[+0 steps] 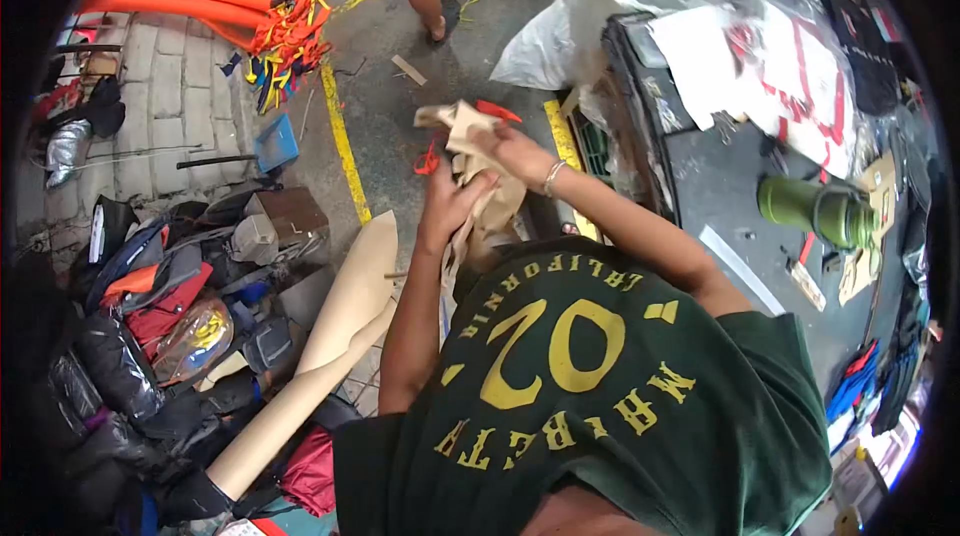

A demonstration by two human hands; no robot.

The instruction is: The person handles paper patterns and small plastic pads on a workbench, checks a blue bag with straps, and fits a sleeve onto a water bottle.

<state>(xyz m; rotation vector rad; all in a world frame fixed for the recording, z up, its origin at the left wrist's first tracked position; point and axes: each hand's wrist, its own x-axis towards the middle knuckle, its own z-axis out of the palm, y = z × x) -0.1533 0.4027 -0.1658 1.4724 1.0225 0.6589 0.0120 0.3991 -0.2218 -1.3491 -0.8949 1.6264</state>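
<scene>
A crumpled strip of brown paper is bunched in front of my chest, with folds rising above my fingers. My left hand is closed around its left side, thumb pointing across the paper. Higher up and to the right, my right hand grips the upper folds; a bracelet circles that wrist. Some red-orange material shows just beyond the paper, and a red string-like piece is beside my left hand. Part of the paper is hidden behind my hands.
A long rolled brown sheet leans at my left, beside a pile of bags. On the right stands a dark table bearing a green bottle. A white sack and another person's leg are ahead.
</scene>
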